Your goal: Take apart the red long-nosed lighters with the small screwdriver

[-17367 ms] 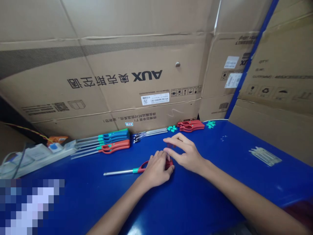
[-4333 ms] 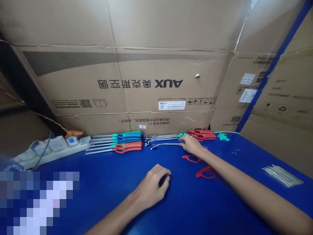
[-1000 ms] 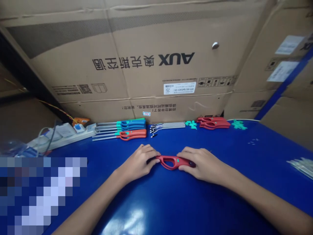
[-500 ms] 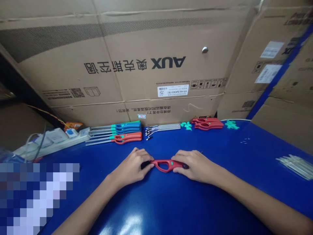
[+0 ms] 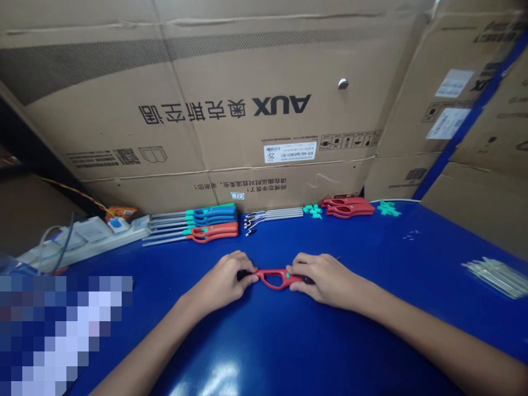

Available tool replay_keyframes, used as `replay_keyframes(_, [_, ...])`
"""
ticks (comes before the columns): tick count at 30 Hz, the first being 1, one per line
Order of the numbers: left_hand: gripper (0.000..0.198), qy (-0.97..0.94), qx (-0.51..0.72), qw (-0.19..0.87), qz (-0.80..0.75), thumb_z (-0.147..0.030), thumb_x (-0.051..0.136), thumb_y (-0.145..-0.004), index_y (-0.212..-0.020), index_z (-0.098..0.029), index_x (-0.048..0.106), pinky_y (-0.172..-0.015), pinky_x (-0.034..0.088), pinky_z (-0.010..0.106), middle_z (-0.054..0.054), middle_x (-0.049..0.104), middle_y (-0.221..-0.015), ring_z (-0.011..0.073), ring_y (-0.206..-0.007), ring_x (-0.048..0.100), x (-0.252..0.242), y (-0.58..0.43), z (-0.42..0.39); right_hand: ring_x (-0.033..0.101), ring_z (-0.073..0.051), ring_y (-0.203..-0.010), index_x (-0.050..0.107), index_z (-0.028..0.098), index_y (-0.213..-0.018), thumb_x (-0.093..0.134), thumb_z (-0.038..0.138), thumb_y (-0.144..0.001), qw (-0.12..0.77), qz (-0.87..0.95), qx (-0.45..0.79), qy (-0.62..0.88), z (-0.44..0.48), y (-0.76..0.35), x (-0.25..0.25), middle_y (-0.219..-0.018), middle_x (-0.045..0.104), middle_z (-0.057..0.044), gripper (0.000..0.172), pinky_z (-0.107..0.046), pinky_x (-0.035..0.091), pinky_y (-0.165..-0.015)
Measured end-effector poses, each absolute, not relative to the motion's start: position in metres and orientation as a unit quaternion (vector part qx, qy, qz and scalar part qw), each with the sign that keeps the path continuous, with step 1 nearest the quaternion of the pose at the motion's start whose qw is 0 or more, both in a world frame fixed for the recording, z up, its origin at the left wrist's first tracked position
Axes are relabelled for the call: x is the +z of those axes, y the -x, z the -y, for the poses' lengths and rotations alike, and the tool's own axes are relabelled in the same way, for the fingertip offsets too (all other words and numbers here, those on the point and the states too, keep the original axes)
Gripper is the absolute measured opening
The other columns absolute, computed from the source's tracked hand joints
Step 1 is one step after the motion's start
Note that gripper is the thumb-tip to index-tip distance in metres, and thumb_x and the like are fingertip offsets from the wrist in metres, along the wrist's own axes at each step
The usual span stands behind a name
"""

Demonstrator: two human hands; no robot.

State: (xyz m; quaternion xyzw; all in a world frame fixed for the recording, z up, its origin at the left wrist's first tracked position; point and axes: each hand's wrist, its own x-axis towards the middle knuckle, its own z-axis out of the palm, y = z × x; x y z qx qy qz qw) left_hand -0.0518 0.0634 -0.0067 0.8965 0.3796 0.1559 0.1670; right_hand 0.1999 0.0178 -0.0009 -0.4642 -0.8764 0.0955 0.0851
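Note:
A red lighter handle [image 5: 275, 282] with a trigger loop and a small green piece lies level just above or on the table, in the middle of the head view. My left hand [image 5: 229, 278] pinches its narrow left end between thumb and fingers. My right hand [image 5: 325, 279] grips the wider right end, fingers behind and thumb in front. Under my right palm shows a dark round-ended thing [image 5: 308, 280], and a thin dark tip sticks out behind that hand; its kind is mostly hidden.
Along the back lie several blue and orange long lighters [image 5: 214, 232], metal tubes with wires [image 5: 284, 213], green pieces [image 5: 388, 208] and red handles [image 5: 350, 209]. A power strip [image 5: 86, 242] is at left, clear thin sticks [image 5: 497, 276] at right. Cardboard [image 5: 247, 66] walls the blue table [image 5: 264, 346].
The view has shifted slightly, so the background sits a little further left. Both hands keep their hold on the red lighter handle, with hardly any movement.

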Motion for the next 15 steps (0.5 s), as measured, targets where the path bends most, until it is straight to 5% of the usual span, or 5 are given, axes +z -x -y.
replay_keyframes(5, [0.009,-0.889,0.172,0.177,-0.385,-0.016,0.063,-0.084,-0.079,-0.018,0.069,-0.074,0.047,0.029,0.004,0.069,-0.083,0.0188,-0.081,0.062,-0.009,0.050,-0.064,0.065,-0.023,-0.085,0.064,0.021,-0.113,0.053,0.036,-0.094,0.034,0.880,0.063,0.470,-0.012,-0.197,0.005,-0.107,0.061,-0.009,0.027,-0.032,0.047,-0.070])
replay_keyframes(15, [0.028,-0.903,0.177,0.089,-0.382,-0.023,0.038,-0.099,-0.092,-0.019,0.064,-0.076,0.041,0.033,0.004,0.063,-0.084,0.0193,-0.080,0.057,-0.017,0.047,-0.063,0.063,-0.022,-0.086,0.064,0.018,-0.112,0.048,0.024,-0.093,0.093,0.877,0.003,0.471,-0.018,-0.230,0.004,-0.098,0.065,-0.008,0.026,-0.030,0.043,-0.069])
